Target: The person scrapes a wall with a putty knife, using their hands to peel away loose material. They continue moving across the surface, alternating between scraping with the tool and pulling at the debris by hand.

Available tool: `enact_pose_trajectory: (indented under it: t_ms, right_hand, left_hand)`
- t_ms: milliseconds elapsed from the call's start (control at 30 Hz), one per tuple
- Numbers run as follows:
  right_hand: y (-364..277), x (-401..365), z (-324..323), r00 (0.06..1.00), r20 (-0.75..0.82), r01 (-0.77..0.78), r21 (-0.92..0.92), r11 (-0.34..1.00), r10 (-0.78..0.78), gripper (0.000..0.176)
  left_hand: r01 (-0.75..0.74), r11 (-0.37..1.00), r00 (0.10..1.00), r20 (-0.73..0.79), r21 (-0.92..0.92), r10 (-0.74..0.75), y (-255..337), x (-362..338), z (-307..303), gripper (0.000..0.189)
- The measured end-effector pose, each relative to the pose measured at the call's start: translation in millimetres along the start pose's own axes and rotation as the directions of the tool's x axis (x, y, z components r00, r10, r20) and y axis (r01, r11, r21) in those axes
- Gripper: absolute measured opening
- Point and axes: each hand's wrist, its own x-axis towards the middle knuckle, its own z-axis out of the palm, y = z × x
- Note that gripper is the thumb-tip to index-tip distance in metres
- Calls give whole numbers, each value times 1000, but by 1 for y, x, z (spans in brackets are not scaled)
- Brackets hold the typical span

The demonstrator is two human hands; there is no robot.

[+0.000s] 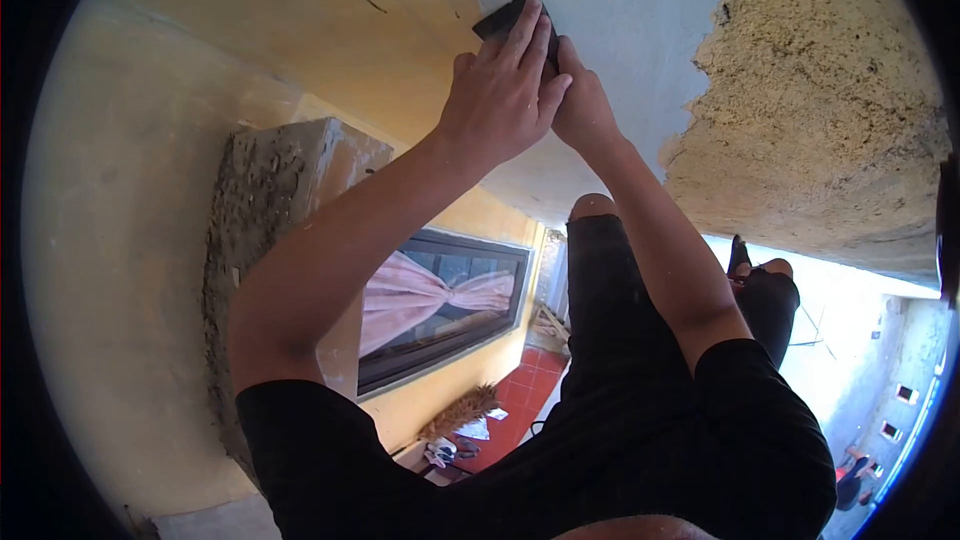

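Note:
A dark, flat-bladed scraper [506, 16] lies against the painted surface overhead, by the edge of a pale bluish patch [630, 20]. On top of it is my left hand [508, 90], two fingers stretched along the blade and the thumb reaching toward the other hand. My right hand [585, 105] is closed at the scraper's right side, touching the left; its grip is partly hidden. The handle is covered by both hands.
Rough bare plaster [810, 110] borders the patch on the right. A rough-sided concrete ledge [265, 180] juts out at left. Below are a window with a pink curtain [430, 295], red floor tiles [520, 400] and a broom-like bundle [460, 412]. Another person [852, 485] appears far lower right.

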Motion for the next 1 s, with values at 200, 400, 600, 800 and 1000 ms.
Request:
enact_pose_trajectory:
  t_ms: [200,400,600,800,1000]
  right_hand:
    - [2,4,1,1000,-18,-17,109,994,19,40]
    - [3,8,5,999,-37,6,202,979,2,35]
    - [-9,14,-2,994,-80,88,145,986,-77,30]
    - [-14,15,-6,990,-97,119,129,985,-107,29]
    - [-16,-6,-6,972,-173,171,75,982,-156,28]
  left_hand:
    - [11,999,1000,-2,49,-11,2,3,-4,61]
    - [40,999,999,8,32,-40,4,6,-8,61]
    - [30,998,996,-83,58,-25,2,13,-13,62]
    - [52,996,997,-54,69,-48,6,15,-23,62]
    - [5,997,999,42,-79,-2,14,13,-21,69]
